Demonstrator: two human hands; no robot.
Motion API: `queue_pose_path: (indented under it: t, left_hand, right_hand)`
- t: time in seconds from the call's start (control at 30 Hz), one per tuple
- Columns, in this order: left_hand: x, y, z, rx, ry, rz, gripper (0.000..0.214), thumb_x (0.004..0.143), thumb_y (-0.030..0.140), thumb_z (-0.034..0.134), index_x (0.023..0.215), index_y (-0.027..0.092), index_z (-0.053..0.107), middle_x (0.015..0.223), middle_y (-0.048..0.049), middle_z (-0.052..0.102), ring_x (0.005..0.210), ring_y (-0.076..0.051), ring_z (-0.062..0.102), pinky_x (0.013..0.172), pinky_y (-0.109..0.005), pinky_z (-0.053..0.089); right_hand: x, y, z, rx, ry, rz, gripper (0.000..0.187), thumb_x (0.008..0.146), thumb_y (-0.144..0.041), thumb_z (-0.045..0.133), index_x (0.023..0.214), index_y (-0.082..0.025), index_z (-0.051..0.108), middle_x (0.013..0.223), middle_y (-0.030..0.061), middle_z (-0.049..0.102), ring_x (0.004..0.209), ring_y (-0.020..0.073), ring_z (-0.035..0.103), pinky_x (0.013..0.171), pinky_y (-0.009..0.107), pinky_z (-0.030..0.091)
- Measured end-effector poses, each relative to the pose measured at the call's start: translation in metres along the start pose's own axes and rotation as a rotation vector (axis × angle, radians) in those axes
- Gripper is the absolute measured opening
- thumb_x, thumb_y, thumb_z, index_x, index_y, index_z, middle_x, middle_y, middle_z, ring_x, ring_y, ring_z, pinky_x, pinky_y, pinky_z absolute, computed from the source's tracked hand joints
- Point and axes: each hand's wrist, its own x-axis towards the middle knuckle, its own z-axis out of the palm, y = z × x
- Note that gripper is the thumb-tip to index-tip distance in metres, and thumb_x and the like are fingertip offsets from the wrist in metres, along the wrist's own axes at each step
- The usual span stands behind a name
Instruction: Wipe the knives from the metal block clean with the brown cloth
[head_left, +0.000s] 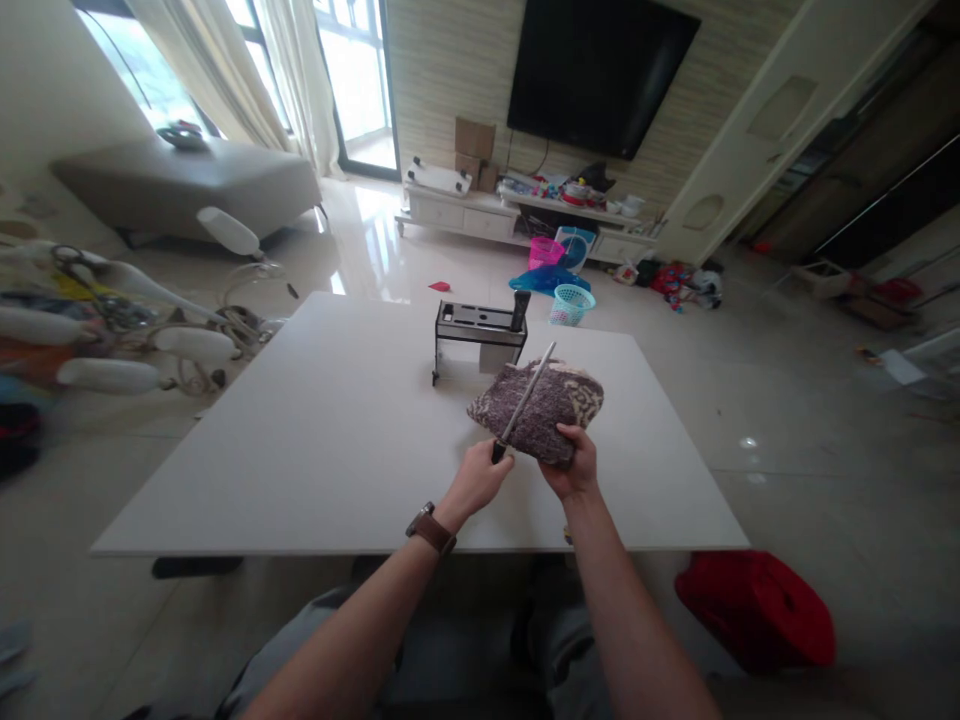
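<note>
My left hand (pixel 483 474), with a watch at its wrist, is closed round the black handle of a sharpening steel (pixel 529 393). Its long grey rod points up and away, lying across the front of a fluffy brown and cream cloth (pixel 541 415). That cloth is gripped at its lower right corner by my right hand (pixel 573 464), thumb on top and the other fingers mostly hidden beneath. Just beyond the cloth stands a black and grey knife rack (pixel 480 322) on the white table (pixel 300 450). One black-handled tool (pixel 520 310) sits upright in the rack's right end.
Behind the table, a light blue basket (pixel 571 303) and a pink basket (pixel 545 252) are on the floor. A red stool (pixel 754 610) is close to the table's right front corner. White padded equipment (pixel 191 343) occupies the left side.
</note>
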Motion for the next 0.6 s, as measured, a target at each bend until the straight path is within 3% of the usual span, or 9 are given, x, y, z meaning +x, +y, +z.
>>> queue_pose_path:
  t: [0.1,0.27,0.37,0.43,0.6]
  left_hand:
    - [0.0,0.002,0.007,0.003,0.009,0.007,0.021,0.08,0.03,0.054,0.066,0.02,0.042,0.064,0.0023,0.047,0.067,-0.013,0.039,0.065,-0.029,0.027]
    - [-0.004,0.001,0.013,0.004,0.034,-0.017,0.021,0.079,0.028,0.054,0.065,0.02,0.041,0.064,0.0023,0.047,0.067,-0.013,0.04,0.065,-0.029,0.027]
    - [-0.008,0.001,0.013,-0.053,0.025,-0.035,0.02,0.08,0.031,0.054,0.066,0.019,0.045,0.066,0.0021,0.048,0.068,-0.013,0.041,0.066,-0.029,0.029]
    - [-0.01,0.002,0.012,-0.077,0.021,-0.038,0.02,0.081,0.032,0.054,0.067,0.019,0.047,0.067,0.0019,0.049,0.068,-0.014,0.041,0.066,-0.029,0.03]
    - [-0.016,0.005,0.009,0.014,0.036,-0.004,0.014,0.081,0.024,0.056,0.069,0.018,0.053,0.069,0.0001,0.057,0.069,-0.014,0.047,0.068,-0.028,0.033]
  right_hand:
    - [-0.004,0.0,0.006,-0.003,0.001,-0.003,0.045,0.068,-0.019,0.072,0.112,-0.024,0.071,0.093,-0.0005,0.082,0.086,0.0217,0.077,0.094,0.043,0.063]
    - [-0.012,-0.012,0.006,0.096,-0.108,0.017,0.032,0.079,-0.051,0.067,0.096,-0.025,0.072,0.096,0.0026,0.081,0.101,0.0265,0.075,0.105,0.05,0.057]
    - [-0.012,-0.014,-0.001,0.075,-0.111,0.043,0.014,0.076,-0.032,0.065,0.085,-0.024,0.072,0.088,0.0007,0.08,0.093,0.0225,0.075,0.106,0.046,0.056]
    - [-0.009,-0.011,-0.004,0.023,-0.087,0.033,0.012,0.073,-0.021,0.066,0.083,-0.024,0.071,0.085,-0.0011,0.079,0.089,0.0196,0.074,0.104,0.042,0.057]
    - [0.001,0.006,-0.009,-0.068,-0.058,-0.052,0.017,0.076,-0.02,0.079,0.089,-0.027,0.071,0.089,-0.004,0.079,0.091,0.0173,0.075,0.103,0.038,0.059]
